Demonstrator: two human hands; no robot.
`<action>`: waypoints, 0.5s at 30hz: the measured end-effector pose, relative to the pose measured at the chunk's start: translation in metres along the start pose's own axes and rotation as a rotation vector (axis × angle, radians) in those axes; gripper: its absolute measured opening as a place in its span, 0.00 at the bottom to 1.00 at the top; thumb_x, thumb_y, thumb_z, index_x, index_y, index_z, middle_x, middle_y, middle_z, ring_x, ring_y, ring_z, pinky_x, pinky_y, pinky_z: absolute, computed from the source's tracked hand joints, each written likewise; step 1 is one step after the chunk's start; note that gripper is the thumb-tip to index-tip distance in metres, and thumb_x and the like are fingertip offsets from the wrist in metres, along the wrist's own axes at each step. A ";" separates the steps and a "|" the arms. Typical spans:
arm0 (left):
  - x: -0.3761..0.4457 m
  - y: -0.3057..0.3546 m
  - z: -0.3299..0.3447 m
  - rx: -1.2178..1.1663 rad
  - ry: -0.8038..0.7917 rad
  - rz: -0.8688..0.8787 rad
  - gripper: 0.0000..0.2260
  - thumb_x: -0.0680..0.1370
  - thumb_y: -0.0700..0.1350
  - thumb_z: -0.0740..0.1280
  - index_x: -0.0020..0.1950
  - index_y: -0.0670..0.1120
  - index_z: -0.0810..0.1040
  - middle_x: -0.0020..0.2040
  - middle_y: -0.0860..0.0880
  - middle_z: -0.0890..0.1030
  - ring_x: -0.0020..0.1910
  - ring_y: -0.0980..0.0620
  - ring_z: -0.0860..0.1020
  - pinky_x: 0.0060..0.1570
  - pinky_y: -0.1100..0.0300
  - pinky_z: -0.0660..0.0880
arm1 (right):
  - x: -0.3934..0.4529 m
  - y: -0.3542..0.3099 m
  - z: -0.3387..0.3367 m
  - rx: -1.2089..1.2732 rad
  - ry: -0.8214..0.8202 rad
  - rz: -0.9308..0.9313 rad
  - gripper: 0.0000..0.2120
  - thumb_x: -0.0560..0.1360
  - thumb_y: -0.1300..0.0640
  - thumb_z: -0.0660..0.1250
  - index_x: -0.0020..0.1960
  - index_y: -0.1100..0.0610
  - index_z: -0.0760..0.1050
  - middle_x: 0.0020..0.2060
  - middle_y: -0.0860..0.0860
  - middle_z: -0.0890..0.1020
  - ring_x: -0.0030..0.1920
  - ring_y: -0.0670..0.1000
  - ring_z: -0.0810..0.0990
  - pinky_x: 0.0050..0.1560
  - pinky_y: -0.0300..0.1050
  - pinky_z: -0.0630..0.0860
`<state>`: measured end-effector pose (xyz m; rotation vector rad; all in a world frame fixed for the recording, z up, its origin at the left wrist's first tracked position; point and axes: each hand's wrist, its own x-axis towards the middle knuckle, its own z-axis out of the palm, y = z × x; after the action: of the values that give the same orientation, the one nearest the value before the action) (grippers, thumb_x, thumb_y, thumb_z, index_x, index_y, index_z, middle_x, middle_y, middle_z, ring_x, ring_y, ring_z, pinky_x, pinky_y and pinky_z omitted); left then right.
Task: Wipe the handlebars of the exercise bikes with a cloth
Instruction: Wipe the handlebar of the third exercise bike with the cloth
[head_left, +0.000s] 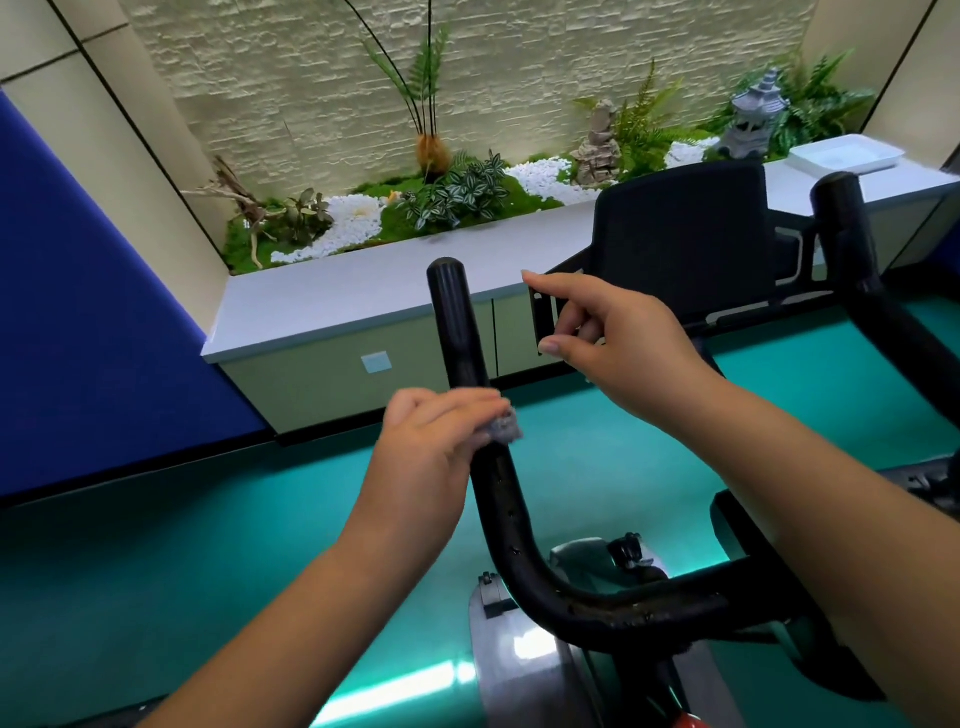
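The exercise bike's black left handlebar (457, 322) rises in the centre of the view and curves down to the crossbar (649, 608). My left hand (431, 447) wraps round the bar's middle, pressing a small grey cloth (506, 427) against it; most of the cloth is hidden under the fingers. My right hand (613, 338) hovers to the right of the bar, touching nothing, index finger stretched out and the other fingers loosely curled. The right handlebar (852, 244) stands at the far right.
The bike's black console screen (680, 234) sits between the handlebars. Behind runs a white-topped low cabinet (332, 301) with an indoor planter of ferns and white pebbles (358, 218). A white tray (847, 153) lies at the back right. The floor (182, 545) is teal.
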<state>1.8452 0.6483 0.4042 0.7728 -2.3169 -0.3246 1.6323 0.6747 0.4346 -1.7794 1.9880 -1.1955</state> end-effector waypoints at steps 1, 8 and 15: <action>-0.008 0.002 -0.001 -0.008 0.004 0.033 0.10 0.75 0.37 0.68 0.54 0.45 0.83 0.55 0.53 0.81 0.49 0.49 0.73 0.54 0.64 0.67 | 0.000 0.000 0.000 -0.004 -0.001 -0.003 0.28 0.73 0.56 0.71 0.68 0.36 0.69 0.36 0.43 0.77 0.36 0.47 0.74 0.42 0.49 0.77; 0.024 -0.002 0.003 0.096 0.037 0.030 0.11 0.74 0.34 0.69 0.55 0.41 0.82 0.53 0.48 0.82 0.48 0.43 0.73 0.52 0.62 0.67 | -0.002 -0.002 -0.002 -0.059 -0.005 -0.023 0.27 0.74 0.55 0.70 0.69 0.38 0.68 0.36 0.44 0.77 0.35 0.43 0.73 0.43 0.48 0.76; -0.024 0.014 0.009 -0.152 0.157 -0.136 0.10 0.75 0.42 0.70 0.53 0.53 0.82 0.53 0.63 0.81 0.53 0.58 0.76 0.57 0.69 0.68 | -0.002 -0.003 -0.002 -0.070 -0.013 -0.016 0.26 0.75 0.55 0.69 0.69 0.38 0.67 0.35 0.45 0.76 0.34 0.43 0.72 0.41 0.47 0.75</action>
<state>1.8476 0.6743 0.3904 0.8497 -2.0724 -0.4770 1.6340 0.6773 0.4369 -1.8353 2.0360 -1.1289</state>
